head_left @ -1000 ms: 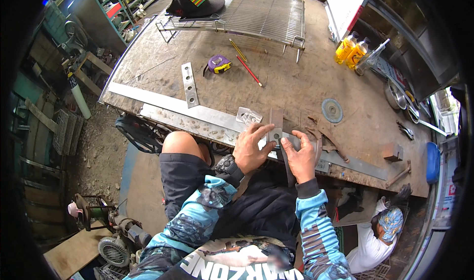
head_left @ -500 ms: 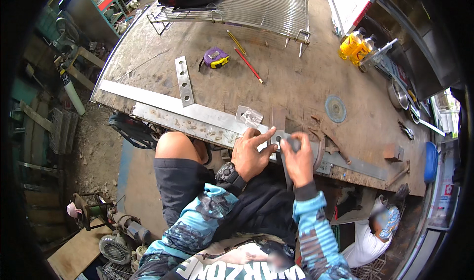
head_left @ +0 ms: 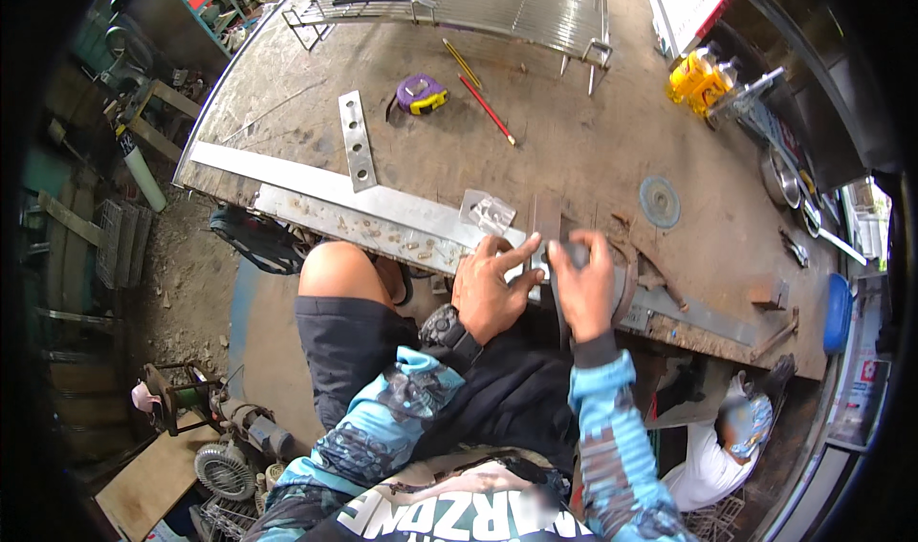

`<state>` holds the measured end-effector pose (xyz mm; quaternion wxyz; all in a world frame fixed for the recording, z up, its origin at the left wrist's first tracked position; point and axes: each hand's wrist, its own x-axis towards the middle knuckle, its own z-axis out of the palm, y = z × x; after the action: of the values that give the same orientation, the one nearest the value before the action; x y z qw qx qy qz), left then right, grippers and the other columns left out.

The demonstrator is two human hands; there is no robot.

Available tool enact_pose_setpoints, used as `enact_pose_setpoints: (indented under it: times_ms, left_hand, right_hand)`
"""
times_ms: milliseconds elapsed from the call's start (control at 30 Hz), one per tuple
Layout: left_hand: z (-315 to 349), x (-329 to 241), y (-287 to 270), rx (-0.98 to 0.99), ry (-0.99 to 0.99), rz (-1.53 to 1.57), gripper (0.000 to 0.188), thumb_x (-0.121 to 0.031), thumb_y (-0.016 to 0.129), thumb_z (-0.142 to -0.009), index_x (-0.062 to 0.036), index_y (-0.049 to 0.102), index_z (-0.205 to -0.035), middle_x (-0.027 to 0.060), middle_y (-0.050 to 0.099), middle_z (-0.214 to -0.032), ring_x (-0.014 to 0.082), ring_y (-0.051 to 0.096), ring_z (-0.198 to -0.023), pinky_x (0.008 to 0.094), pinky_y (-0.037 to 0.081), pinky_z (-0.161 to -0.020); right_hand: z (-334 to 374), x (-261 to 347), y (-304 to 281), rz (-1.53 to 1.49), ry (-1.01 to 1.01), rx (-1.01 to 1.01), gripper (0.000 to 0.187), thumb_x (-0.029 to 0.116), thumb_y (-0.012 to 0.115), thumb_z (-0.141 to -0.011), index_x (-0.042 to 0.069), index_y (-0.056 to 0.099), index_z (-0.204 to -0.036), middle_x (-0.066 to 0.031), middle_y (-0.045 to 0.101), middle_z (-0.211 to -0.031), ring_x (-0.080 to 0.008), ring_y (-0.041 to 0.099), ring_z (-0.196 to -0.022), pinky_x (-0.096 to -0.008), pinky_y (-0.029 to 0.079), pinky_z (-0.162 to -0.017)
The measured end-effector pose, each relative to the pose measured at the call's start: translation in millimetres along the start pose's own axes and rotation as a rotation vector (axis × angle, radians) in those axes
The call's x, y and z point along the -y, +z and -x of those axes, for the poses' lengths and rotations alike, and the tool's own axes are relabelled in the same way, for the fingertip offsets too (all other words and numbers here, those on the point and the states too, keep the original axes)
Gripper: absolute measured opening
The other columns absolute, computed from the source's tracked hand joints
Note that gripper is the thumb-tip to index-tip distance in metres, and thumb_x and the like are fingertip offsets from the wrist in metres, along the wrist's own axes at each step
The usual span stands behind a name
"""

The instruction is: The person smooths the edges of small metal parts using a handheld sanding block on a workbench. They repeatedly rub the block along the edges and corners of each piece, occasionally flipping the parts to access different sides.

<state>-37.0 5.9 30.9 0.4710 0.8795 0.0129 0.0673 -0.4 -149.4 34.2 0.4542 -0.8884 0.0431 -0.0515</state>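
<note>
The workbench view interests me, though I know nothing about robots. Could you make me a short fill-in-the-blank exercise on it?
1. The perforated flat metal strip has ____ round holes.
2. The slim red pencil lies to the ____ of the purple-and-yellow tape measure.
3. The chunky black wristwatch is on the person's ____ wrist.
4. The left hand and right hand are at the brown table's ____ (near or far) edge.

Missing words: four; right; left; near.
</note>
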Motion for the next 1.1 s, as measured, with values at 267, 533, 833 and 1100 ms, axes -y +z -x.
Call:
enact_pose_setpoints:
  times_ms: [267,533,833,1100]
  left_hand:
    - [1.1,-0.5,-0.8,-0.013,-0.023,0.033,0.046,-0.025,0.083,-0.084,-0.0190,0.075,-0.129,0.0145,0.067,-0.104,0.0333,0.068,-0.094,0.0422,0.054,-0.083]
    - [3.5,1.4,-1.2,0.026,-0.057,0.003,0.048,-0.025,0.082,-0.085,-0.0187,0.074,-0.132,0.0164,0.067,-0.106,0.0322,0.068,-0.096,0.0406,0.054,-0.085]
    - [1.7,-2.4,-0.7,-0.002,-0.042,-0.024,0.047,-0.025,0.082,-0.085,-0.0184,0.074,-0.131,0.0157,0.067,-0.106,0.0332,0.067,-0.097,0.0414,0.053,-0.086]
    - [3.8,1.2,4.8,-0.002,-0.046,-0.067,0.046,-0.033,0.079,-0.087,-0.0263,0.073,-0.132,0.0095,0.065,-0.106,0.0299,0.065,-0.096,0.0428,0.048,-0.085]
  right_hand:
    - [24.2,6.7,-2.4,-0.030,0.132,0.016,0.038,0.025,0.081,-0.089,0.002,0.063,-0.113,-0.0173,0.071,-0.102,-0.0300,0.069,-0.098,-0.0402,0.053,-0.087]
    - [23.9,5.1,0.7,-0.015,0.135,0.035,0.037,0.025,0.080,-0.091,0.003,0.062,-0.113,-0.0183,0.072,-0.102,-0.0295,0.070,-0.093,-0.0403,0.054,-0.084]
    - [3.2,-14.9,9.8,-0.002,-0.035,-0.040,0.043,0.036,0.078,-0.090,0.007,0.061,-0.117,-0.0238,0.072,-0.098,-0.0429,0.071,-0.092,-0.0494,0.054,-0.077]
    - [-11.4,-0.1,15.3,0.066,-0.016,-0.089,0.043,0.040,0.076,-0.090,0.009,0.062,-0.117,-0.0244,0.073,-0.097,-0.0467,0.070,-0.092,-0.0521,0.054,-0.077]
